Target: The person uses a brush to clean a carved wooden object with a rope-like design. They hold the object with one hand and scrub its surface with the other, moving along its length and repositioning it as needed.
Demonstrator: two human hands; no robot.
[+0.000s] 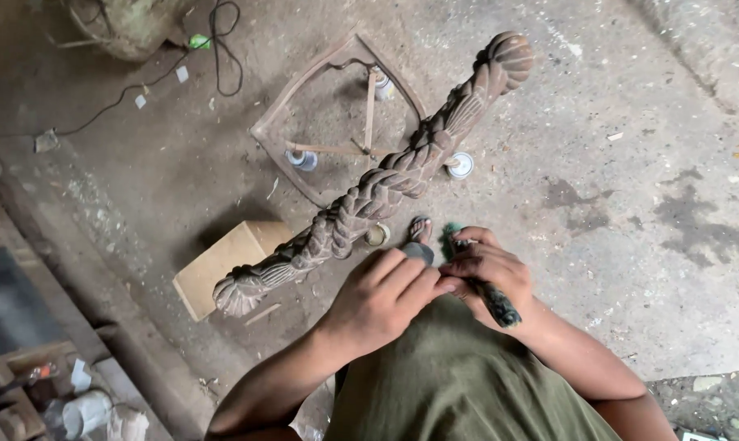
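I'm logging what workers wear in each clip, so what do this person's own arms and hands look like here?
Both arms are bare from the elbow down, with no sleeves in view. The left hand and the right hand wear no gloves, and no watch, ring or wristband can be seen. The only clothing in view is an olive-green garment over the body.
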